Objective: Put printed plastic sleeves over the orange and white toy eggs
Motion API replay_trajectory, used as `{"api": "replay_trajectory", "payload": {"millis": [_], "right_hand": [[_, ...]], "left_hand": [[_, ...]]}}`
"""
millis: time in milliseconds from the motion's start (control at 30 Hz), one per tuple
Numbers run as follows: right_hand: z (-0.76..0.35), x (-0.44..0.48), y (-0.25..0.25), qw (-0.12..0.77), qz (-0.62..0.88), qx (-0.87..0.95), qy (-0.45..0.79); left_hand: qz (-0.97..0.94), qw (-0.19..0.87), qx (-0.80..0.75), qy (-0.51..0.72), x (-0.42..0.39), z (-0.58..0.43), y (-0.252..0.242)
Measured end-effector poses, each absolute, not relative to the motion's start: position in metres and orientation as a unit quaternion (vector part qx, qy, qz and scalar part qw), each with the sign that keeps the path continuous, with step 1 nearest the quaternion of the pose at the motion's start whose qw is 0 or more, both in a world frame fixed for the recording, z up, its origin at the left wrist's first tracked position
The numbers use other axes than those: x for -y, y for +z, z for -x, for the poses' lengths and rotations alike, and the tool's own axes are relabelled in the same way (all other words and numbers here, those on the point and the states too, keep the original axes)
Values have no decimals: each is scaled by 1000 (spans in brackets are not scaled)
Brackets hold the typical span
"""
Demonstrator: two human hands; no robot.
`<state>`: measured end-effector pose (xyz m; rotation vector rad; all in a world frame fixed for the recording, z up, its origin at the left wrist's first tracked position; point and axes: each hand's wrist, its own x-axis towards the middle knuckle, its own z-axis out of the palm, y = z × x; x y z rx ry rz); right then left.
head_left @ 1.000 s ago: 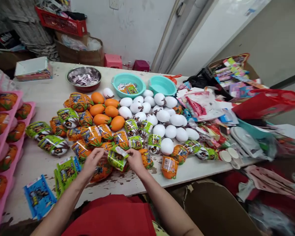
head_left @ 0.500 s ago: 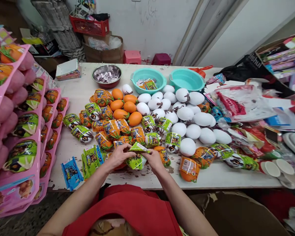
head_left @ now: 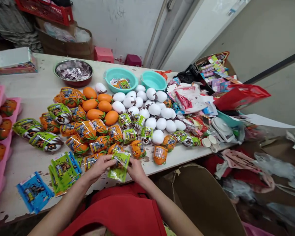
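Between my two hands is a green printed plastic packet [head_left: 119,168], held low over the front of the table. My left hand [head_left: 101,167] pinches its left edge, and my right hand [head_left: 137,169] grips the right edge. Just beyond lie several orange wrapped eggs [head_left: 85,131] and green wrapped eggs [head_left: 46,141]. Bare orange eggs [head_left: 95,114] and bare white eggs [head_left: 158,136] sit behind and to the right. Left of my left hand are a stack of flat green packets [head_left: 62,170] and some blue packets [head_left: 35,191].
At the back stand a metal bowl [head_left: 73,67] of small sachets and two turquoise basins [head_left: 109,86]. Pink trays [head_left: 8,131] rise on the left. Loose packaging [head_left: 189,98] and a white scale [head_left: 222,129] crowd the right. A large cardboard box [head_left: 199,186] stands below the front edge.
The view has swung to the right, so the pink trays now show less. The green packet, folded over at its top before, now hangs flatter and more upright between my hands.
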<state>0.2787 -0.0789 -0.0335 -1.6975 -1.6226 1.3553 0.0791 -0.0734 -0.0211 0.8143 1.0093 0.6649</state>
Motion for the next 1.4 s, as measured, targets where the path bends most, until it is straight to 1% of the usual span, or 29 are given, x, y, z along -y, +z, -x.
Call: {"api": "replay_trajectory", "payload": {"millis": [33,100,200,267,300,367,400,500,633,700,767,867,933,1000,1067,1133,1200,1300,1400], "right_hand": [[-283,83,-34,204,605,594,489],[-296,86,-34,188,592,606,497],[-339,71,-29,197,561,643,483],[-385,43,-23,196,543,720,386],[-411,24,-20,173,530,768,315],[-465,-18,-16,91,489,845,195],[-489,-41,-16,51,458,871,170],[-539,-98,-26,-19,352,917,185],[-553,-137,-53,-108,217,957,157],[-550,-144,-65,-126,169,967,140],[-549,-148,-72,-121,149,970,152],[-553,-153,-66,-83,170,958,217],[-558,-152,-52,-10,237,926,295],[-562,-142,-33,80,338,845,406],[-561,-124,-18,137,403,711,560],[-554,-100,-9,151,403,542,722],[-543,-74,-9,142,381,379,831],[-527,-44,-14,130,368,242,888],[-515,-30,-15,132,329,225,908]], "left_hand": [[-307,773,-449,326,74,-83,-20],[-213,789,-444,367,75,-92,-18],[-149,788,-449,393,73,-112,-14],[-116,783,-453,411,71,-130,-11],[-101,775,-458,422,69,-140,-10],[-80,752,-474,450,66,-158,-10],[-71,737,-484,466,64,-167,-10],[-29,687,-514,512,62,-190,-10],[40,648,-522,553,62,-216,-8],[53,639,-530,555,61,-226,-7],[44,634,-540,552,60,-233,-7],[6,621,-545,563,56,-239,-6],[-16,604,-554,572,52,-241,-2],[-44,604,-557,568,48,-245,5],[-90,631,-551,539,41,-252,15],[-144,670,-535,494,33,-262,26],[-182,702,-515,458,24,-271,37],[-198,728,-496,431,9,-274,46],[-201,750,-496,389,-2,-264,47]]}}
